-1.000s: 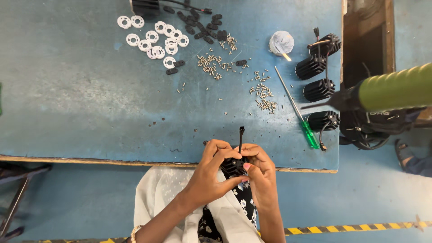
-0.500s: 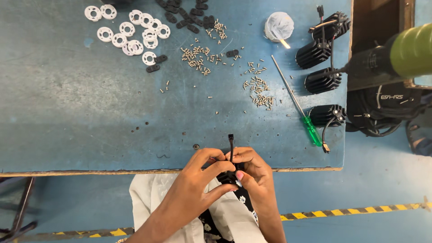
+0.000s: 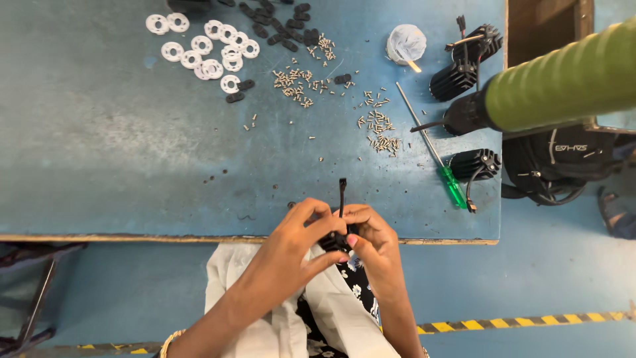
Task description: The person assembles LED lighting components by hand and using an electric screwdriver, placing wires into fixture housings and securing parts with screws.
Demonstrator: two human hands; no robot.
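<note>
My left hand and right hand pinch a small black part with an upright black wire over the table's near edge. A green-handled screwdriver and scattered screws lie toward the right edge.

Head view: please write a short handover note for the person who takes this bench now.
Left hand and right hand: both closed around one small black finned part with a thin black lead sticking up, held at the near edge of the blue worktable.
On the table: white plastic rings, small black oval pieces, scattered small metal screws, a green-handled screwdriver.
Done, as far as visible: three black finned units lie at the right.
Left: the rings, oval pieces and screws lie loose.
</note>
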